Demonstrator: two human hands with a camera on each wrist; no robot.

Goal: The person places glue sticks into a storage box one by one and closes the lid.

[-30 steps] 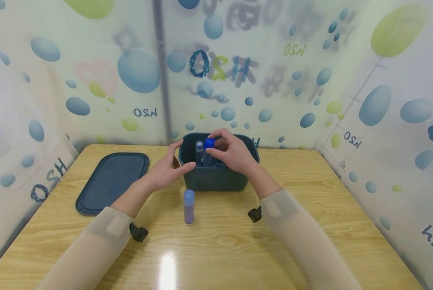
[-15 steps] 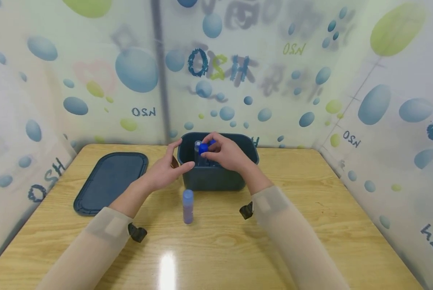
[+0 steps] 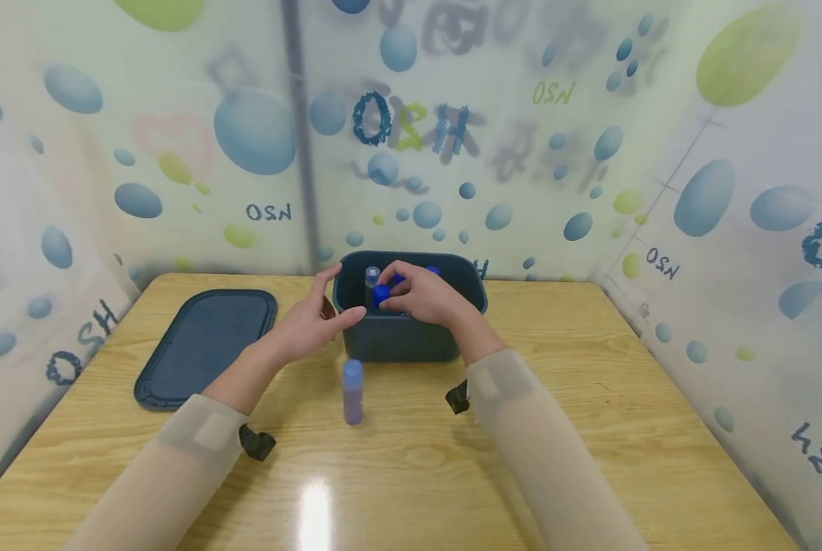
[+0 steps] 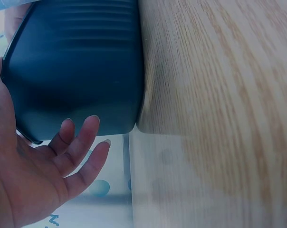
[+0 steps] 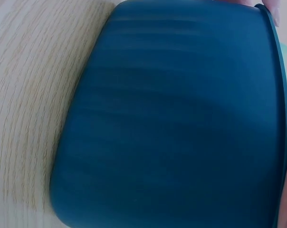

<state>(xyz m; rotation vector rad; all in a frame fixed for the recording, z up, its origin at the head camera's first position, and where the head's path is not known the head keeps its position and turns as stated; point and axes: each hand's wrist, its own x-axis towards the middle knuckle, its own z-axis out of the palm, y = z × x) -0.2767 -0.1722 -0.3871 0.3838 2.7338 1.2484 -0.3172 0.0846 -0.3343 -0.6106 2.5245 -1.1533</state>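
Wood-grained bench point(image 3: 590, 428) before a bubble-printed backdrop point(image 3: 507, 138); the right hand point(image 3: 421, 295) pinches a blue-capped bottle point(image 3: 381, 295) inside the dark bin point(image 3: 404, 342); the left hand point(image 3: 304, 325), thumb and forefinger spread wide, touches its end; the bottle is probably light, stiff and slippery, best gripped by its cap, which sits lower than a second earlier.

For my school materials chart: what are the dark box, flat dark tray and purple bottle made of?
Dark blue, rounded box: probably satin plastic, with smooth ridges and a soft sheen.
Flat, dark blue tray: likely matte plastic, judging by its moulded-looking rim.
Cylindrical purple bottle: perhaps smooth plastic, from its cloudy look; too small to be sure.
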